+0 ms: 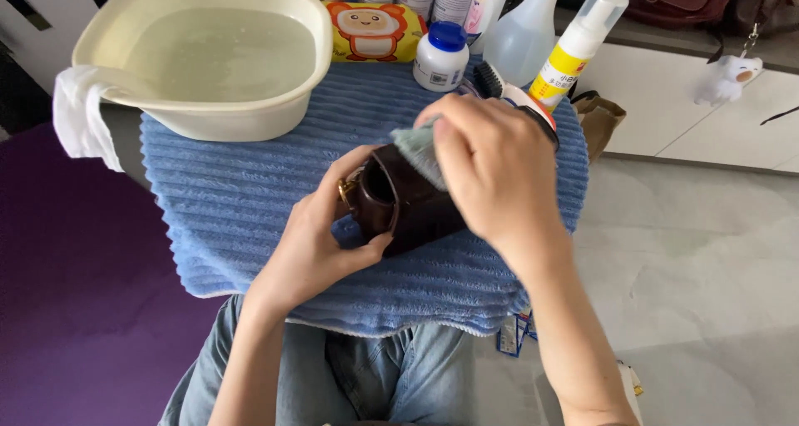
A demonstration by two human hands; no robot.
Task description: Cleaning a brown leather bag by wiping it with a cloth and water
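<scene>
We steady the brown shoe (409, 205) on the blue towel (241, 193), left hand (320, 235) clasped round its heel end, thumb under the opening. Our right hand (491, 168) pinches a grey-green cloth (419, 150) against the upper; short, light strokes should serve best. Beyond stand a basin (208, 114) and bottles (574, 47).

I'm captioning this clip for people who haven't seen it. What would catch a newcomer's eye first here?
At centre, the left hand holds a dark brown leather shoe over a blue ribbed towel, while the right hand presses a pale green cloth on it. Behind, at upper left, sits a cream basin of water; bottles, among them a white spray bottle, line the back edge.
</scene>
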